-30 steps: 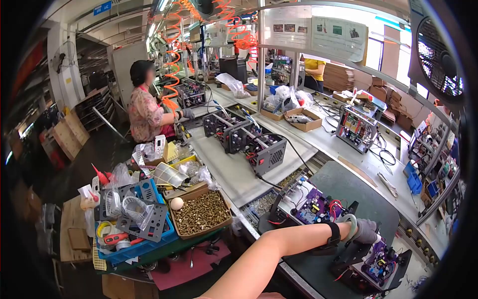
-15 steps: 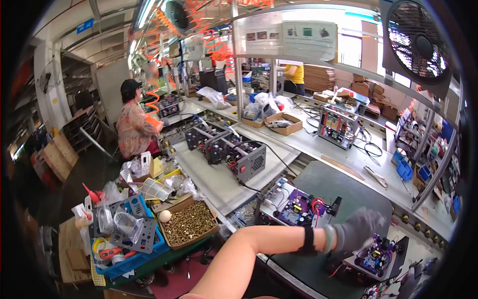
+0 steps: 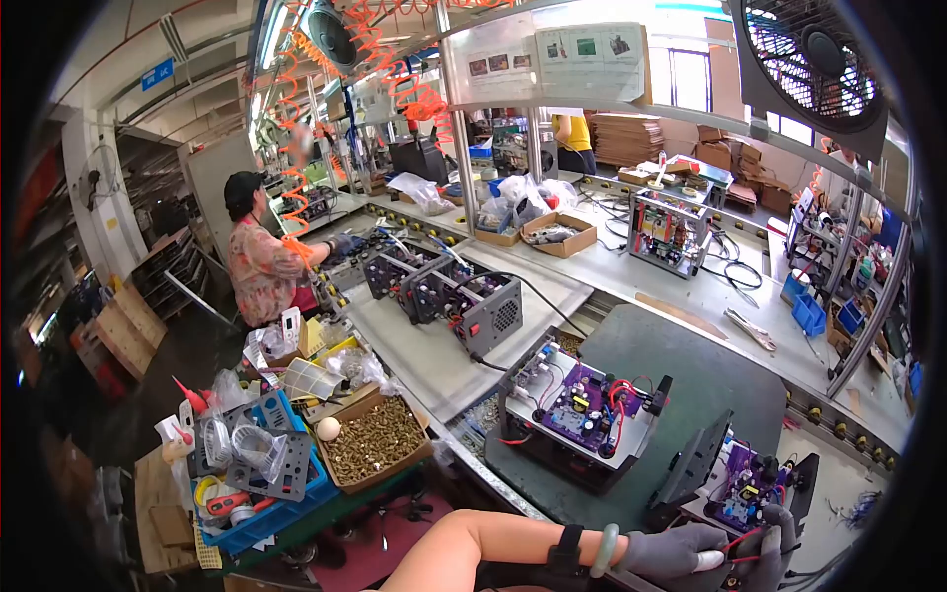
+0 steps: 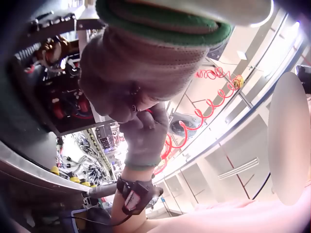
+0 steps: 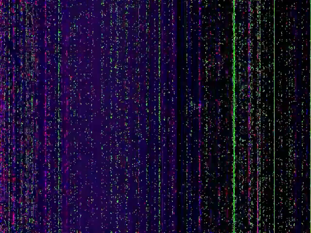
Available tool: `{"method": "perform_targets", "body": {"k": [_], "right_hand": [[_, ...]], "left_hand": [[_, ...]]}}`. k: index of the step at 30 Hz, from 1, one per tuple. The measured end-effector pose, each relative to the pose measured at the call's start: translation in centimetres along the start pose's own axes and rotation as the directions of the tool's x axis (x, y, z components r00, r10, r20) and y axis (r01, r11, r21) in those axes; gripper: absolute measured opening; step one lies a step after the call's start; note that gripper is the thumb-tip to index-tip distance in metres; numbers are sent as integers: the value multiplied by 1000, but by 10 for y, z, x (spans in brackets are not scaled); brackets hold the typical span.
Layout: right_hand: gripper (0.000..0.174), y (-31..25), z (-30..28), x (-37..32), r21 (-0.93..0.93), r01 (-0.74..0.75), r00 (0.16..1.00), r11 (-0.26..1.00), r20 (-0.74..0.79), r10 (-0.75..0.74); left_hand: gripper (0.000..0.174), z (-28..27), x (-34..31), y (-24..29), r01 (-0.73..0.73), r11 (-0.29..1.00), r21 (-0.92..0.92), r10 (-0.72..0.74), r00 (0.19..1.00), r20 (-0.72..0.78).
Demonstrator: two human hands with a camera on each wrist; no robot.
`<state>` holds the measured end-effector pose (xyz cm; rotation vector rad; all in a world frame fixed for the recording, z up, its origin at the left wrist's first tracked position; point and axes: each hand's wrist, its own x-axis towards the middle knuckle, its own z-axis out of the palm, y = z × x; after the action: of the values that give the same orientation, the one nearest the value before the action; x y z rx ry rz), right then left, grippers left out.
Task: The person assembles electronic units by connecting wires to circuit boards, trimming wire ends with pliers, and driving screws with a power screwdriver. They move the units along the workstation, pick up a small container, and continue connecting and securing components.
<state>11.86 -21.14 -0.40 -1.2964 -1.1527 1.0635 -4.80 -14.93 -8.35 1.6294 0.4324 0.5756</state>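
Observation:
Grey-gloved, my left hand (image 3: 676, 551) pinches red wires (image 3: 742, 541) at the near edge of a unit with a purple circuit board (image 3: 740, 483), lower right. My right hand (image 3: 774, 548), also gloved, is close beside it with fingers curled at the same wires. In the left wrist view the left hand (image 4: 141, 73) hides most of the wire, with a bit of red between it and the right hand (image 4: 145, 138). A second unit with a purple board (image 3: 584, 407) sits on the dark green mat (image 3: 681, 365). Only coloured noise fills the right wrist view.
Left of the mat stand joined black units (image 3: 449, 296) on a pale board. A box of brass screws (image 3: 375, 441) and a blue crate (image 3: 247, 528) of parts are at lower left. Pliers-like metal tool (image 3: 750, 329) lies beyond the mat. Another person (image 3: 264, 252) works at far left.
My left hand has come down from above the right-hand unit to its near edge, where it now pinches the red wires. The right hand has come up beside it. The view has shifted.

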Motion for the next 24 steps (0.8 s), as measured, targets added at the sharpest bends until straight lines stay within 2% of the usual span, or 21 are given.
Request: {"method": "perform_targets", "body": {"k": [1, 2, 3, 4, 5, 6, 7, 8, 9, 10, 11, 13, 14, 15, 17, 18, 19, 20, 21, 24], "right_hand": [[23, 1, -1, 1, 25, 9, 1000, 1000, 9, -9], [24, 17, -13, 6, -2, -59, 998, 998, 31, 59], [24, 19, -12, 7, 1, -67, 997, 998, 26, 67], [23, 19, -9, 7, -40, -23, 1000, 999, 0, 23], [23, 17, -6, 8, -81, 21, 999, 996, -25, -23], [22, 13, -1, 8, -149, 150, 986, 977, -46, -158], [22, 19, -3, 9, -148, 145, 987, 978, -49, -154], [21, 26, -6, 10, -96, 79, 983, 992, -159, -94], [20, 31, -8, 11, -38, 17, 965, 999, -262, -26], [20, 32, -8, 11, 23, 7, 957, 1000, -290, 0], [20, 36, -10, 10, 25, -1, 957, 1000, -289, 9], [20, 41, -13, 6, 22, 63, 995, 998, -74, -61], [21, 34, -11, 4, -59, 111, 994, 992, -12, -112], [25, 40, -9, 3, 23, 161, 986, 987, -35, -160], [24, 37, -11, 7, -53, 141, 990, 989, 19, -140], [21, 36, -14, 13, -155, 256, 965, 954, 94, -244], [19, 34, -15, 17, -246, 374, 924, 894, 178, -337], [12, 30, -15, 16, -324, 391, 920, 862, 170, -353], [12, 27, -14, 18, -324, 388, 921, 863, 175, -349], [8, 25, -12, 19, -388, 348, 935, 854, 80, -345]], "left_hand": [[20, 2, 1, 0, 4, 1000, -8, -4, 1000, 1], [20, 4, 2, 1, 0, 993, -121, -5, 999, -43], [21, 7, 3, 3, -8, 973, -230, -12, 996, -87], [20, 9, 4, 8, -36, 933, -358, 12, 997, -70], [20, 11, 4, 10, -30, 933, -357, 8, 998, -62], [19, 13, 4, 10, -8, 900, -436, -22, 998, -64], [19, 14, 4, 9, 11, 858, -513, -53, 996, -66], [19, 18, 7, 2, 15, 857, -516, -56, 996, -65], [17, 22, 10, -3, -90, 923, -375, 21, 983, -185], [16, 26, 12, -8, -179, 960, -213, 113, 950, -290], [16, 27, 12, -13, -172, 961, -218, 104, 951, -291], [19, 21, 9, 9, -227, 961, 159, 273, 874, -402], [17, 18, 11, 7, -168, 969, 184, 229, 889, -396], [17, 16, 13, 3, -151, 970, 189, 217, 888, -405], [13, 13, 15, -7, -178, 983, 34, 179, 920, -348], [12, 14, 16, -11, -238, 956, 169, 287, 874, -392], [12, 15, 16, -16, -229, 959, 167, 279, 871, -404], [12, 16, 17, -21, -207, 929, 307, 335, 824, -458], [13, 16, 17, -21, -171, 882, 439, 396, 773, -496], [17, 12, 20, -14, -184, 880, 438, 421, 732, -537]]}}
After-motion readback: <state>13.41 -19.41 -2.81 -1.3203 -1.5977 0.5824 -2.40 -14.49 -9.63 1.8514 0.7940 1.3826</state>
